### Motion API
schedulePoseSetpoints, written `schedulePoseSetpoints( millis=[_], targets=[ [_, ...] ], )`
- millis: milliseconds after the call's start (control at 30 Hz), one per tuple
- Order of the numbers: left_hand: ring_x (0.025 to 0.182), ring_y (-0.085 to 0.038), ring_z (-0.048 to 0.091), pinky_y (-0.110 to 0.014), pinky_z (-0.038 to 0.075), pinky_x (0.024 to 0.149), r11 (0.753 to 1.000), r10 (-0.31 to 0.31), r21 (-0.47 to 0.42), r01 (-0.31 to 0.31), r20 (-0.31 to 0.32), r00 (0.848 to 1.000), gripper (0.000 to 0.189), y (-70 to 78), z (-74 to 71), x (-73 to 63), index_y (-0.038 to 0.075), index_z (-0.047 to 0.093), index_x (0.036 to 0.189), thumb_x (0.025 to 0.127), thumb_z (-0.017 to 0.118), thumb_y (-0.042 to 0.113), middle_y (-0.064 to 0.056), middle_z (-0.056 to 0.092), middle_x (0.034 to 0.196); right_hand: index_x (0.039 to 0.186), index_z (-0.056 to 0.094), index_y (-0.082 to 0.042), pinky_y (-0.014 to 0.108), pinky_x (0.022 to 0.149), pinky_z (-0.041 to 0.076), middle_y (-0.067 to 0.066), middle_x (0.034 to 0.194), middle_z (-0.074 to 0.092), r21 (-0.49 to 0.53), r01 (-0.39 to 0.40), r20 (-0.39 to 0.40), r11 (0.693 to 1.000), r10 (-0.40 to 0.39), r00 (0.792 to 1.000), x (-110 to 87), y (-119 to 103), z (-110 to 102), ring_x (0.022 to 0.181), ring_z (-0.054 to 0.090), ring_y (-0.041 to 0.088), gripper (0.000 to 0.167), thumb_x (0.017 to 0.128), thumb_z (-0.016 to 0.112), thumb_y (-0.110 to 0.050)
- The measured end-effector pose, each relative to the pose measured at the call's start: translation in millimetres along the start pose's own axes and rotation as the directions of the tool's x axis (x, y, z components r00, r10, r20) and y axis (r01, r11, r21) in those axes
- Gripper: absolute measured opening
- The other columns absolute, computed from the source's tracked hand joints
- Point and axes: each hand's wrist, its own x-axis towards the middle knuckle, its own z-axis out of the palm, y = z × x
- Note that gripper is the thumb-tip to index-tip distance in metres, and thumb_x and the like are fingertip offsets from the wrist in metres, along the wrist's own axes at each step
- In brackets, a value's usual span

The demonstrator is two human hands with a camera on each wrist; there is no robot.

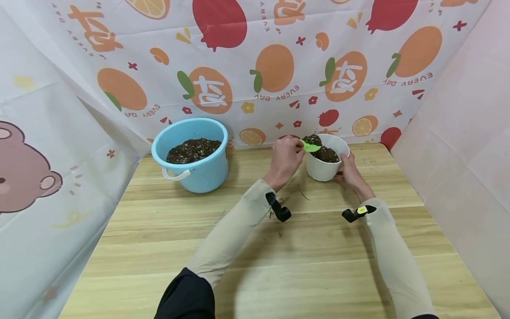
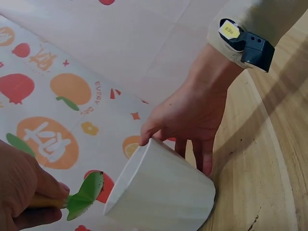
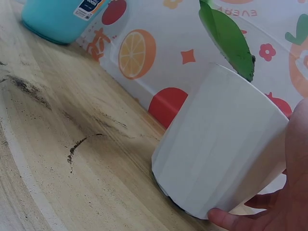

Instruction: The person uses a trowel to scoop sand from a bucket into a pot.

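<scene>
My left hand (image 1: pixel 286 158) grips the wooden handle (image 2: pixel 44 201) of a small green trowel (image 1: pixel 311 146). The trowel's blade carries a clump of dark soil (image 1: pixel 312 139) over the rim of a white flower pot (image 1: pixel 320 170). Inside the pot lies more dark soil (image 1: pixel 327 155). My right hand (image 1: pixel 352 172) holds the pot by its right side, with the thumb at the rim and fingers lower down, as the left wrist view shows. In the right wrist view the trowel blade hangs close over the pot's far edge, its tip dotted with soil.
A light blue bucket (image 1: pixel 205 175) with a white handle stands at the back left, partly filled with dark soil (image 1: pixel 193 151). Soil crumbs (image 3: pixel 29 91) are scattered on the wooden table (image 1: pixel 318 270). A fruit-print cloth (image 1: pixel 243 104) hangs right behind the pot and bucket.
</scene>
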Motion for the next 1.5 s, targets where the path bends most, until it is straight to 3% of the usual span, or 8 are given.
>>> schedulePoseSetpoints(
  millis=[300,633,1133,1500],
  targets=[
    [0.093,-0.022,0.074,-0.042,0.058,0.093,1.000,0.004,-0.022,-0.003,0.023,1.000,0.010,5.2,8.2,2.3,0.003,0.080,0.096,0.091,0.073,0.007,-0.009,0.078,0.096,0.159,-0.024,-0.025,0.064,0.117,0.034,0.021,0.168,-0.007,-0.037,0.008,-0.014,0.999,-0.009,1.000,8.1,8.9,-4.4,0.137,0.037,0.056,0.064,0.108,0.009,-0.045],
    [0.090,-0.021,0.074,-0.038,0.060,0.090,1.000,0.000,0.004,0.000,0.039,0.999,0.010,7.2,15.7,3.6,0.004,0.081,0.094,0.090,0.072,0.007,-0.008,0.077,0.092,0.159,-0.025,-0.025,0.064,0.118,0.034,0.019,0.168,-0.010,-0.039,0.012,-0.010,0.999,-0.012,1.000,8.0,12.2,-4.5,0.141,0.032,0.054,0.064,0.108,0.009,-0.046],
    [0.084,-0.017,0.075,-0.029,0.061,0.081,0.997,-0.059,-0.038,0.061,0.060,0.996,0.009,7.6,26.5,8.4,0.004,0.080,0.094,0.091,0.073,0.009,-0.007,0.077,0.091,0.159,-0.024,-0.017,0.065,0.118,0.033,0.026,0.166,-0.008,-0.013,0.010,0.007,1.000,-0.010,1.000,-16.0,-10.8,3.5,0.138,0.033,0.059,0.065,0.108,0.010,-0.040],
    [0.080,-0.016,0.076,-0.030,0.061,0.082,0.981,-0.131,-0.129,0.142,0.090,0.987,0.008,3.2,34.0,14.8,0.004,0.080,0.093,0.090,0.075,0.010,-0.007,0.080,0.090,0.159,-0.023,-0.023,0.064,0.118,0.033,0.021,0.168,-0.008,0.013,0.013,-0.007,1.000,-0.013,1.000,4.1,8.1,-3.2,0.140,0.033,0.059,0.064,0.108,0.010,-0.042]
  ],
)
